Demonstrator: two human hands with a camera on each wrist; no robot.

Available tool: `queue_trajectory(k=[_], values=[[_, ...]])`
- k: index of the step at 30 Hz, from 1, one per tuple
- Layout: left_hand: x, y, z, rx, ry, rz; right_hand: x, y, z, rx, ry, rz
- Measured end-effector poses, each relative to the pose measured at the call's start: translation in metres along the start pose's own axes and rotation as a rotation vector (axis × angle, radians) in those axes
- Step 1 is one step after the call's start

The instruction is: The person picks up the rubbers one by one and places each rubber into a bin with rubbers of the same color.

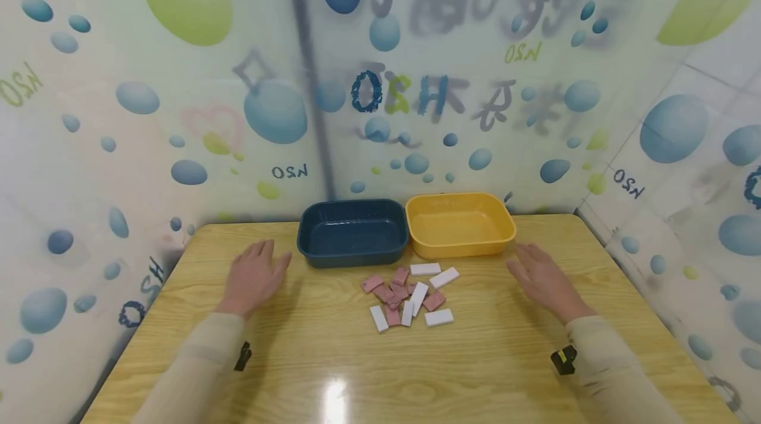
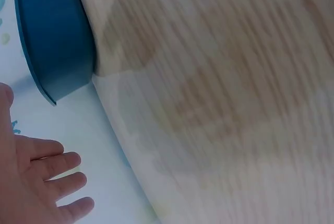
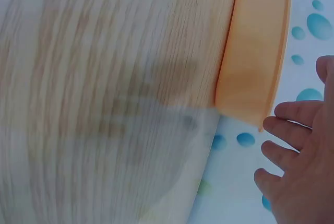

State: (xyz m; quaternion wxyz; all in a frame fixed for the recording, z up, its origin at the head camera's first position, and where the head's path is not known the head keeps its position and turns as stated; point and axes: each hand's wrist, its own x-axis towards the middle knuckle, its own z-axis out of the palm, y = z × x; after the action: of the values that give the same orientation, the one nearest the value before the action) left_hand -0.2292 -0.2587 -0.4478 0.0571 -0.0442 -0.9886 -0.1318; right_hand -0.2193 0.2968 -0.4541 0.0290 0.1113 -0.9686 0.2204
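Observation:
Left of a dark blue plastic tub, my left hand hovers with its fingers loosely extended, holding nothing. My right hand is just right of a yellow plastic tub, its fingers spread and nothing in them. The two tubs stand side by side at the back of the table. In front of them lies a loose pile of several small pink blocks and several white blocks, some overlapping. The left wrist view has the blue tub near my fingers; the right wrist view has the yellow tub.
The wooden table reaches back to a wall sheet printed with blue and green bubbles, right behind the tubs. Similar sheets close off the left and right sides. A bright light reflection lies at the table's front.

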Motion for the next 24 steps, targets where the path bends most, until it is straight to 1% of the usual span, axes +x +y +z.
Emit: queue_trajectory(k=[5, 8, 15, 20, 24], values=[[0.007, 0.009, 0.002, -0.024, 0.052, 0.008, -0.001, -0.013, 0.005, 0.015, -0.004, -0.004], [0.011, 0.014, 0.001, -0.042, 0.075, 0.005, 0.0, -0.021, 0.008, 0.019, 0.004, -0.02], [0.018, 0.027, 0.003, -0.108, 0.074, -0.045, 0.002, -0.041, 0.013, 0.024, 0.018, -0.064], [0.024, 0.031, 0.009, -0.133, 0.059, -0.071, 0.002, -0.05, 0.021, 0.037, 0.054, -0.13], [0.031, 0.033, 0.013, -0.171, 0.036, -0.107, 0.003, -0.057, 0.027, 0.052, 0.058, -0.173]])
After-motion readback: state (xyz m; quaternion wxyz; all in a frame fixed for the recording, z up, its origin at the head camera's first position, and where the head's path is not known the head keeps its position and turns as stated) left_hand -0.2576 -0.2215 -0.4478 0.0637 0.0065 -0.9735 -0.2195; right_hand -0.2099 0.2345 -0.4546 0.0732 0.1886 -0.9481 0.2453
